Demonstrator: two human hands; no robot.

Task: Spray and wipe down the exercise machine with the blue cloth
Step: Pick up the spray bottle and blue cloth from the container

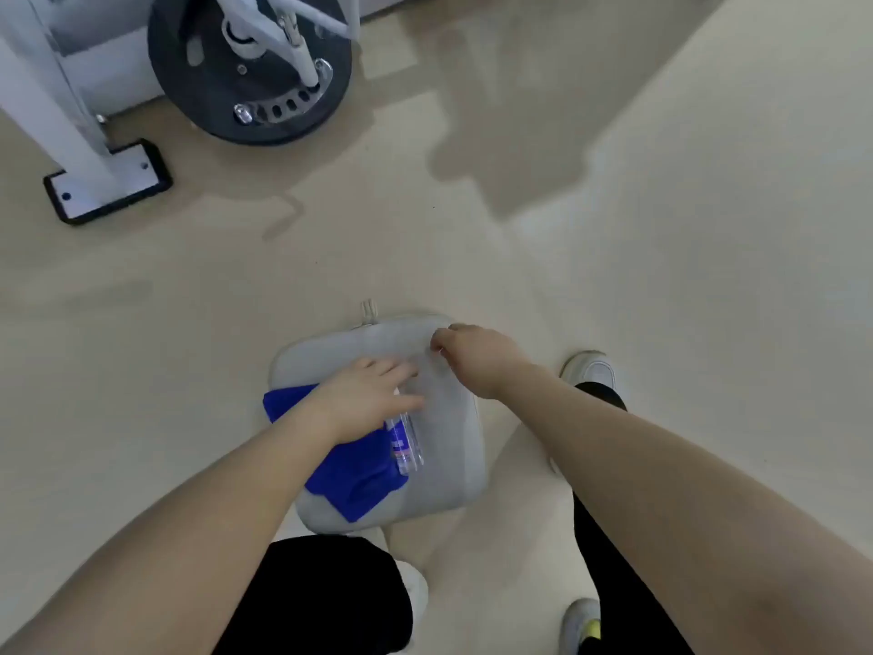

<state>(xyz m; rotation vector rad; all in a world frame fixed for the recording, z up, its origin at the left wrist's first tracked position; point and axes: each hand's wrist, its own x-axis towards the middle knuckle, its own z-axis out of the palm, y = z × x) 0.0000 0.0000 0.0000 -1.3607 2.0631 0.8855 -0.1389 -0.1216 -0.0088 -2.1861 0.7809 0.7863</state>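
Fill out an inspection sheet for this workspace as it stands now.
Surface: beige floor, patchy shading.
Job's things: blue cloth and clear spray bottle lie on a grey pad or bag; white-framed exercise machine with black weight plate stands apart, top left.
Clutter: nothing seen.
Grips: left hand rests flat over cloth and bottle; right hand pinches the pad's far edge.
Cables: nothing seen.
Surroundings: person's shoes, dark trousers.

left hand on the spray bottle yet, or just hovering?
Touching. The head view shows the left hand lying over the top of the spray bottle, fingers across it, on the grey pad beside the blue cloth.
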